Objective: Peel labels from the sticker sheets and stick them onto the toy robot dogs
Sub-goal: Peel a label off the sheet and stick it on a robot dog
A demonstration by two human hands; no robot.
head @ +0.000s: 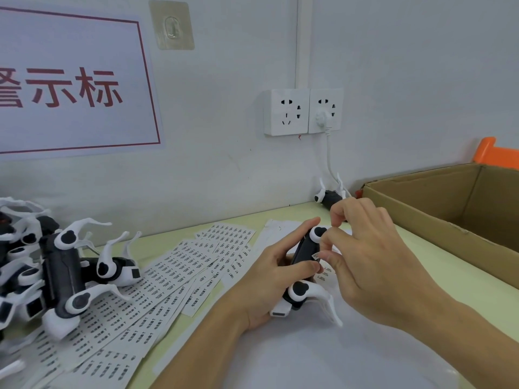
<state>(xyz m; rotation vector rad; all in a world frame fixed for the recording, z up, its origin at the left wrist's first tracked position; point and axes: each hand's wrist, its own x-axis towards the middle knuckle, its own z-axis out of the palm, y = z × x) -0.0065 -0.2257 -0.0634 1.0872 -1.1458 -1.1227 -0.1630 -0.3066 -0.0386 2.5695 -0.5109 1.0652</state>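
1. Head view: left hand (269,279) grips toy robot dog (304,265) belly-up above the table (438,265).
2. Right hand (373,248) pinches a label (316,255) onto the dog's dark body, at left thumb tip.
3. Sticker sheets (157,279) fanned left of the grip; dog pile (56,265) further left; cardboard box (455,203) right.

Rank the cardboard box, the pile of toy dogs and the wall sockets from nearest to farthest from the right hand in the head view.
1. cardboard box, just to the right hand's right.
2. wall sockets, on the wall beyond it.
3. pile of toy dogs, far left on the table.
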